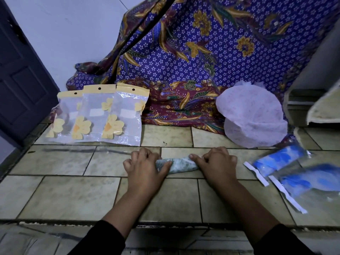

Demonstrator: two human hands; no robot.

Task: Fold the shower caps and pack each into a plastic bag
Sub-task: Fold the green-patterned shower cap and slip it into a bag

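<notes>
The tiled surface (64, 196) ends in a straight front edge across the lower part of the frame, below the wrists. Bare tiles lie on the left of the hands, as far as the dark door (22, 80) at the left border. A narrow band of bare tile also lies between the hands and the things behind them. On the right the room is smaller: two blue packs (279, 161) lie near the right hand, each with a white strip along its left side.

Three plastic bags (95, 115) lean in the upper left, overlapping each other, with yellow tops and yellow flowers. Each one has a white patch, but I cannot read any writing on it. The flat shower caps (252, 115) lie in the right middle, partly on the batik cloth (202, 52).

The rolled shower cap (176, 165) lies on the tiles in the centre, stretched between both hands. The left hand (143, 166) curls its fingers over the left end, with the thumb on the roll. The right hand (215, 162) grips the right end with bent fingers.
</notes>
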